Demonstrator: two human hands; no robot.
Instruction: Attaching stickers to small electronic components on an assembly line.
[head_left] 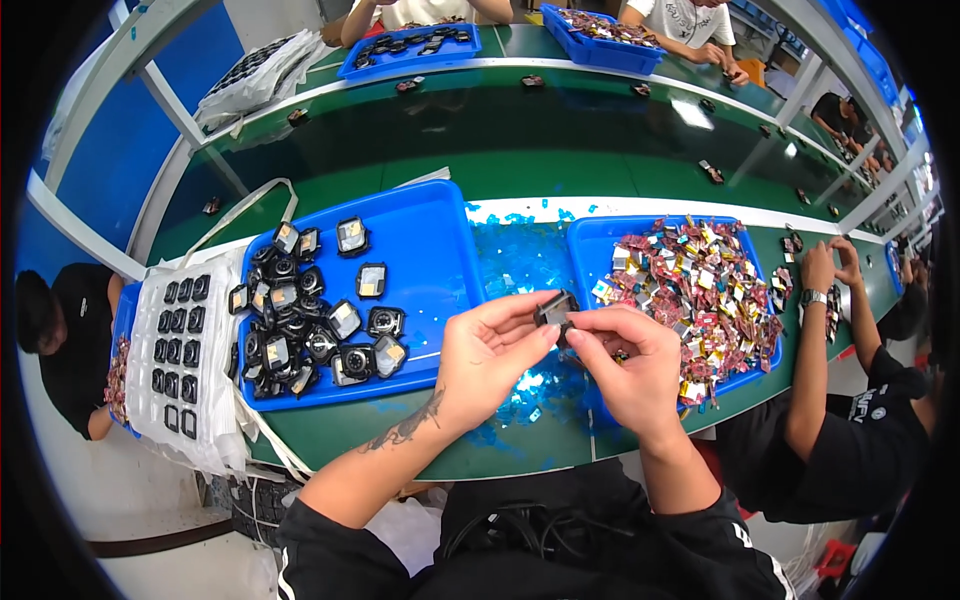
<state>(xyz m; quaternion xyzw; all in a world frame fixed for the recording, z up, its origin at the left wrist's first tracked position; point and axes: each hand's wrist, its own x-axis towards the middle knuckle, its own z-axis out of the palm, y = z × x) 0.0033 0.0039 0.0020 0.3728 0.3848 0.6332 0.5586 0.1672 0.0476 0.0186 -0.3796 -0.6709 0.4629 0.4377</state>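
Between the two trays, a small black smartwatch case [554,309] is held up over the table. My left hand [487,350] grips it between thumb and fingers, from the left. My right hand [637,362] pinches at its right edge; what those fingertips grasp beyond the case is too small to make out. To the left, a blue tray [425,265] holds a heap of similar black watch cases [322,345]. At right, another blue tray [585,240] is piled with small reddish circuit boards [690,300] carrying silvery and yellow parts.
Blue film scraps [520,265] litter the green table [400,445] between the trays. Stacked white blister trays [215,350] with black cases stand far left. Beyond runs a dark green conveyor belt [480,130] bearing scattered parts. A co-worker's hands [832,265] work close at right.
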